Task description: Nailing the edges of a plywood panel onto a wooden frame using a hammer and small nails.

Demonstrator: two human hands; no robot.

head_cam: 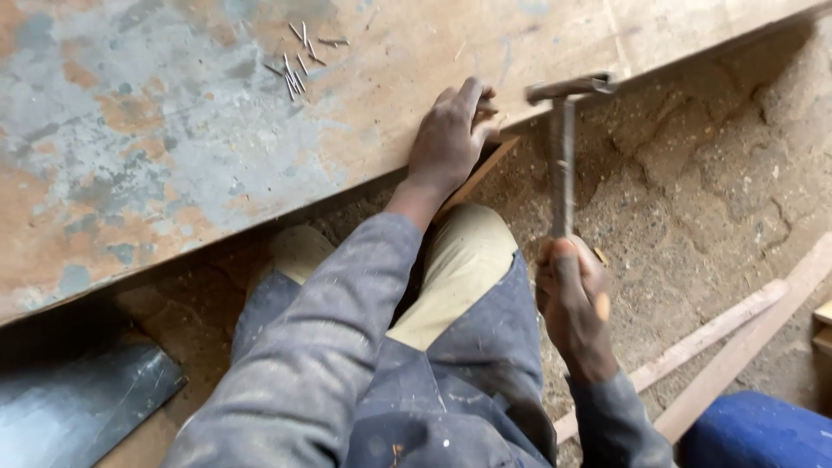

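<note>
The right hand (574, 303) has its grip closed round the lower end of a hammer (563, 147), whose metal head hovers level with the edge of the paint-stained worktop (173, 147). The left hand (451, 139) rests on that edge, fingertips pinched together just beside the hammer head; whether they hold a nail cannot be told. Loose nails (299, 65) lie scattered further back on the worktop. Wooden strips (737, 334) lie on the dirt floor (693, 173)

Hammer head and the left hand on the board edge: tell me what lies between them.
In the head view, only bare board edge separates the hammer head from the left hand; any nail there is hidden.
</note>
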